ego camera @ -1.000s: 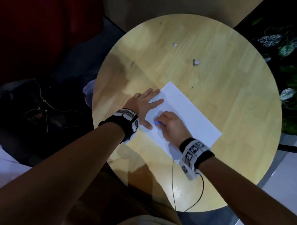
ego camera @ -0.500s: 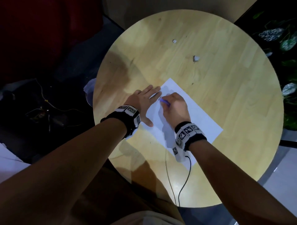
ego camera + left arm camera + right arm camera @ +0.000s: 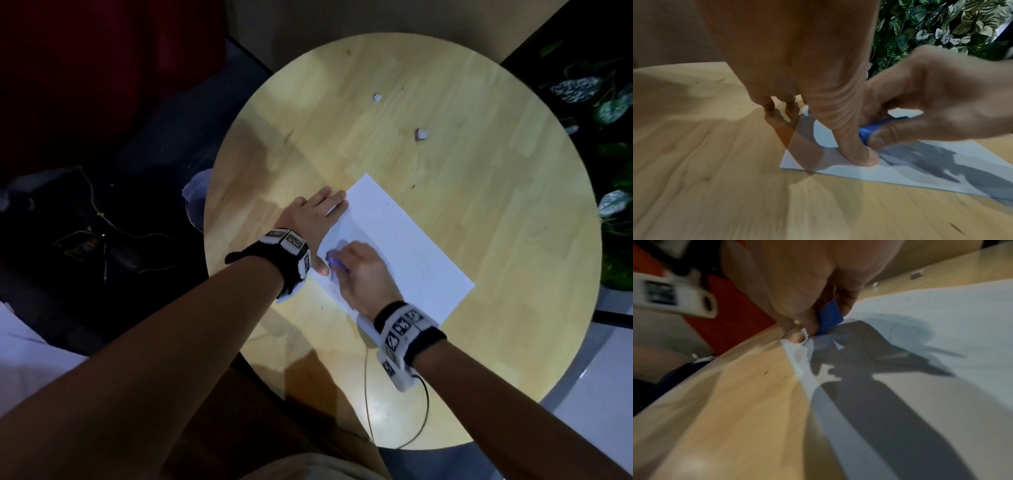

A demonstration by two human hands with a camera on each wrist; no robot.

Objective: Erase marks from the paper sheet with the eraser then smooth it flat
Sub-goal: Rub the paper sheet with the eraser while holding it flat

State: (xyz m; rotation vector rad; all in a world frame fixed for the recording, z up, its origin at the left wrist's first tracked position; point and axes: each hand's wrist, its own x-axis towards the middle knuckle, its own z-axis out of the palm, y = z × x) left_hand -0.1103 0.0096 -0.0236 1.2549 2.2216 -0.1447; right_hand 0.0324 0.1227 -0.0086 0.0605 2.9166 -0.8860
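A white paper sheet (image 3: 407,246) lies slanted on the round wooden table (image 3: 479,205). My left hand (image 3: 313,219) lies flat with straight fingers on the sheet's left edge, its thumb (image 3: 855,146) pressing the paper (image 3: 859,173). My right hand (image 3: 359,270) pinches a small blue eraser (image 3: 333,263) and holds it against the sheet close to the left thumb. The left wrist view has the eraser (image 3: 869,131) between the right fingers. In the right wrist view the eraser (image 3: 830,316) touches the paper (image 3: 941,321) near its edge.
Two small white scraps (image 3: 421,134) (image 3: 377,97) lie on the far part of the table. A thin cable (image 3: 370,404) trails from the right wrist across the near table edge. Leafy plants (image 3: 603,102) stand at the right, dark floor with wires (image 3: 102,233) at the left.
My right hand with the eraser went from near the left thumb up toward the left fingertips, then came back down beside the thumb. The left hand stayed flat on the sheet.
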